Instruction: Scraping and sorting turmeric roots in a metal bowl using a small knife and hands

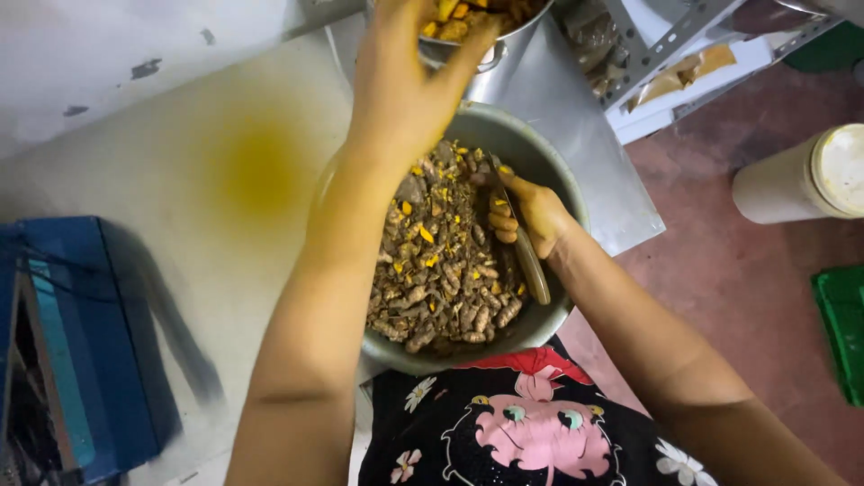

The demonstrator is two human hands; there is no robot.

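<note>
Our right hand (531, 211) has a closed grip on a knife (526, 247) over the bowl (540, 144) of roots (441, 270); our left hand (405, 72), fingers loosely curled, drops pieces beyond. Stained fingers could slip.

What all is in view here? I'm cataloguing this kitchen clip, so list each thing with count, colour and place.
large metal bowl: one, grey, centre, at the person's lap
turmeric roots: many, brown with yellow bits, filling the large bowl
small metal bowl: one, silver, top centre, holding yellow pieces
work surface: one, whitish with a yellow stain, left
blue box: one, blue, lower left
cylinder container: one, cream, right on the floor
green crate: one, green, right edge
knife: one, stained handle, in right hand
left hand: one, yellow-stained, reaching over the small bowl
right hand: one, grip around the knife
</note>
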